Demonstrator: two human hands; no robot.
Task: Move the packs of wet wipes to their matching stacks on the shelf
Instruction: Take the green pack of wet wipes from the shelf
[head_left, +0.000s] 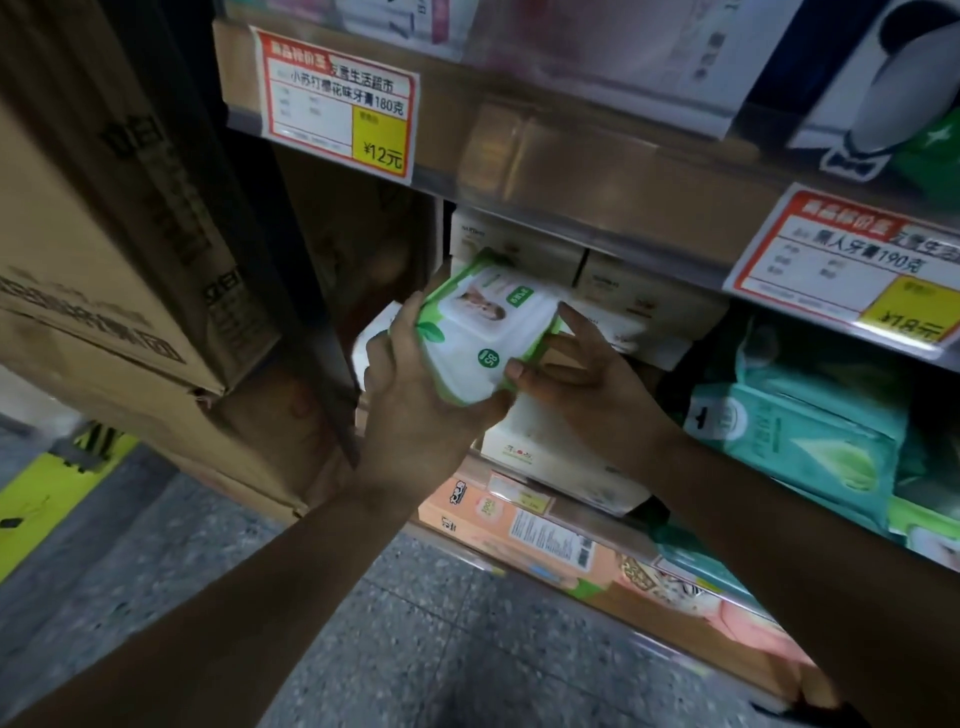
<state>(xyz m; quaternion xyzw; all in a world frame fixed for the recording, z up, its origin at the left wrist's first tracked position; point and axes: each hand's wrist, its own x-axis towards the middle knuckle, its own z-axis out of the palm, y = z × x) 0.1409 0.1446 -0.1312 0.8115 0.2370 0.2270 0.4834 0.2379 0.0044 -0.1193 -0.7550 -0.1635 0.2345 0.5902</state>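
A white and green pack of wet wipes is held at the left end of the middle shelf, tilted, in front of white packs. My left hand grips its near left edge from below. My right hand touches its right edge with thumb and fingers spread. Under the pack sits a stack of white wipe packs. Beige packs are stacked behind it. Teal-green packs lie to the right on the same shelf.
Stacked cardboard boxes stand close on the left. The shelf above carries price tags and more goods. An orange box lies on the lower shelf. Speckled grey floor is below, with a yellow strip at the left.
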